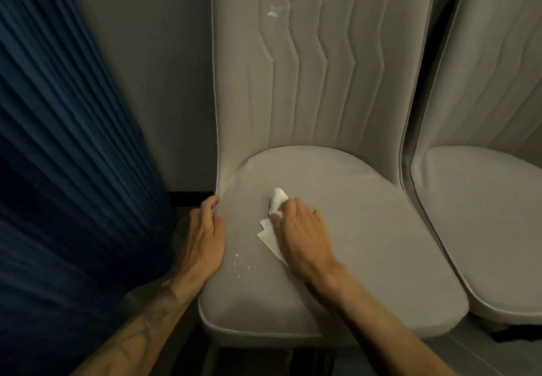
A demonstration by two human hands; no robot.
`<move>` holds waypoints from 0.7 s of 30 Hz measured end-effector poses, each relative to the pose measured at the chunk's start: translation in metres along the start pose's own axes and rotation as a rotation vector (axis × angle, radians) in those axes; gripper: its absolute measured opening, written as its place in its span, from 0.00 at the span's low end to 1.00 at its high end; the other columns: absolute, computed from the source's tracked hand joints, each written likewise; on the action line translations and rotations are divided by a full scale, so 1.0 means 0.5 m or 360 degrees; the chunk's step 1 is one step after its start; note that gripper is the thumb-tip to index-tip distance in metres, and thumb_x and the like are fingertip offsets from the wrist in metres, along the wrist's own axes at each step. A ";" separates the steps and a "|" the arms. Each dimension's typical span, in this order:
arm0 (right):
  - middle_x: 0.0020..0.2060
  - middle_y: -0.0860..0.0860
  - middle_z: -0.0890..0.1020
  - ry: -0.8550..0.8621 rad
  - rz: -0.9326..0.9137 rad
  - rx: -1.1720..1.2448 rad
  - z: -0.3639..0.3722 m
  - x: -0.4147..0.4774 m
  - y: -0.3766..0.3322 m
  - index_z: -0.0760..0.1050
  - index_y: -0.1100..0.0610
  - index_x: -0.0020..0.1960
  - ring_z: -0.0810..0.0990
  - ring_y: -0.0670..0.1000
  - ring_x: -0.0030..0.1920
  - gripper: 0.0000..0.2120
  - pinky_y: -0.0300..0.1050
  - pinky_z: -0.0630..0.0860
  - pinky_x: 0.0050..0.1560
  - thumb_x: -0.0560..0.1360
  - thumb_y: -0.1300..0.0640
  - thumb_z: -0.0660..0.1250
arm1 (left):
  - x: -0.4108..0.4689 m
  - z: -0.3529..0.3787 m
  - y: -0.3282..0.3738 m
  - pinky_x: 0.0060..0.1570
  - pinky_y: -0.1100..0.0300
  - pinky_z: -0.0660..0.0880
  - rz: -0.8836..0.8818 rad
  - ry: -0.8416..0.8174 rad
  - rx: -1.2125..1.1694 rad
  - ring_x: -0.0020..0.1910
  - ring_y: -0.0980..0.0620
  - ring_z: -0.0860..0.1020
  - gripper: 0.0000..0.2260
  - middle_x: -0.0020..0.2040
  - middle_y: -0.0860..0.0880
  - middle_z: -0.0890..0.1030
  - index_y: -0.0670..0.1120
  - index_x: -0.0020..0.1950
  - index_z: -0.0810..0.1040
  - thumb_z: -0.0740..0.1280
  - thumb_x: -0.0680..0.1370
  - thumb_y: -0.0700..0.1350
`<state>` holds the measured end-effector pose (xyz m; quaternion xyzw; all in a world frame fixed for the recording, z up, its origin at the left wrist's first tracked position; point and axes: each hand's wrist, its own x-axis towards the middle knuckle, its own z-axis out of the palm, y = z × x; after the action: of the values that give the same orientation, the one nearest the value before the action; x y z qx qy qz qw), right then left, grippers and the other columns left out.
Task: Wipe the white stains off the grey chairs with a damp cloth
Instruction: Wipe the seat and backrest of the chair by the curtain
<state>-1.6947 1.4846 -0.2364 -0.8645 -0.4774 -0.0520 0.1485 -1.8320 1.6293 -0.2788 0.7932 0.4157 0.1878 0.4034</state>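
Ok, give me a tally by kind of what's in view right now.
Chairs: 2
Cloth: 1
Stain patches: 2
Hands: 2
Curtain: 1
Total: 8

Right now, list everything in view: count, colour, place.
centre grey padded chair: one, grey, middle of view.
second grey padded chair: one, grey, right edge, cut off.
white stains: two patches, white, upper backrest and seat front-left of the centre chair.
crumpled white cloth: one, white, on centre seat under right hand.
pleated blue curtain: one, dark blue, left.
plain grey wall: one, grey, behind chairs.
hands: two, bare; left hand grips seat's left edge, right hand holds cloth on seat.
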 end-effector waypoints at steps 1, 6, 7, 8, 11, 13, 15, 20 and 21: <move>0.53 0.53 0.74 -0.0028 -0.0060 0.0041 0.006 0.012 -0.021 0.68 0.54 0.57 0.73 0.57 0.54 0.15 0.51 0.64 0.55 0.85 0.46 0.49 | 0.001 -0.001 0.001 0.71 0.51 0.66 -0.0009 -0.0017 -0.0018 0.69 0.44 0.71 0.19 0.74 0.45 0.66 0.57 0.79 0.61 0.52 0.88 0.50; 0.47 0.52 0.75 -0.0092 -0.0615 0.0259 0.035 -0.083 -0.111 0.70 0.53 0.52 0.75 0.55 0.46 0.15 0.49 0.62 0.50 0.83 0.45 0.50 | 0.009 -0.017 -0.003 0.73 0.47 0.67 -0.0044 -0.0142 -0.0134 0.71 0.41 0.70 0.19 0.74 0.44 0.65 0.56 0.80 0.61 0.52 0.88 0.53; 0.47 0.52 0.75 -0.0121 -0.0631 0.0244 0.026 -0.078 -0.101 0.70 0.53 0.52 0.74 0.55 0.46 0.15 0.49 0.62 0.51 0.83 0.44 0.50 | 0.011 -0.021 -0.005 0.74 0.48 0.67 -0.0039 -0.0175 -0.0120 0.71 0.42 0.70 0.19 0.73 0.44 0.65 0.56 0.80 0.61 0.52 0.88 0.53; 0.48 0.52 0.75 -0.0147 -0.0609 0.0207 0.017 -0.062 -0.091 0.70 0.53 0.53 0.74 0.55 0.48 0.16 0.50 0.63 0.52 0.83 0.44 0.49 | 0.016 -0.024 -0.008 0.74 0.49 0.66 -0.0032 -0.0201 -0.0090 0.71 0.42 0.70 0.19 0.73 0.44 0.65 0.56 0.79 0.61 0.53 0.88 0.52; 0.51 0.52 0.74 -0.0113 -0.0487 0.0078 0.000 -0.017 -0.070 0.68 0.53 0.55 0.73 0.56 0.52 0.14 0.51 0.64 0.54 0.84 0.45 0.50 | 0.027 -0.030 -0.015 0.73 0.50 0.66 -0.0069 -0.0264 -0.0074 0.71 0.42 0.70 0.19 0.73 0.45 0.64 0.58 0.79 0.60 0.55 0.87 0.51; 0.49 0.51 0.75 -0.0076 -0.0500 0.0106 0.009 -0.041 -0.092 0.69 0.53 0.54 0.74 0.55 0.50 0.12 0.51 0.67 0.54 0.84 0.45 0.53 | 0.033 -0.032 -0.020 0.70 0.53 0.65 -0.0074 -0.0306 -0.0107 0.69 0.44 0.70 0.19 0.71 0.46 0.64 0.59 0.78 0.60 0.55 0.87 0.53; 0.45 0.48 0.75 -0.0087 -0.0578 0.0163 0.025 -0.103 -0.140 0.70 0.50 0.51 0.75 0.50 0.44 0.09 0.47 0.70 0.50 0.82 0.45 0.58 | 0.041 -0.037 -0.026 0.65 0.55 0.64 -0.0077 -0.0350 -0.0144 0.66 0.46 0.70 0.18 0.69 0.48 0.63 0.59 0.77 0.60 0.56 0.87 0.54; 0.44 0.47 0.75 -0.0221 -0.0778 0.0210 0.031 -0.145 -0.177 0.69 0.48 0.49 0.74 0.49 0.40 0.09 0.42 0.59 0.46 0.81 0.43 0.57 | 0.051 -0.052 -0.032 0.63 0.54 0.65 -0.0089 -0.0434 -0.0102 0.63 0.49 0.70 0.19 0.67 0.51 0.63 0.62 0.77 0.59 0.57 0.86 0.56; 0.44 0.47 0.76 -0.0198 -0.0731 0.0190 0.022 -0.141 -0.162 0.70 0.48 0.49 0.75 0.49 0.41 0.10 0.42 0.61 0.47 0.81 0.43 0.57 | 0.048 -0.052 -0.033 0.64 0.54 0.65 -0.0085 -0.0419 -0.0095 0.64 0.49 0.70 0.19 0.68 0.50 0.63 0.61 0.78 0.59 0.57 0.87 0.56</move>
<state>-1.8013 1.4715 -0.2466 -0.7245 -0.6719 -0.0028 0.1539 -1.8429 1.6667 -0.2770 0.7872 0.3744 0.0834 0.4829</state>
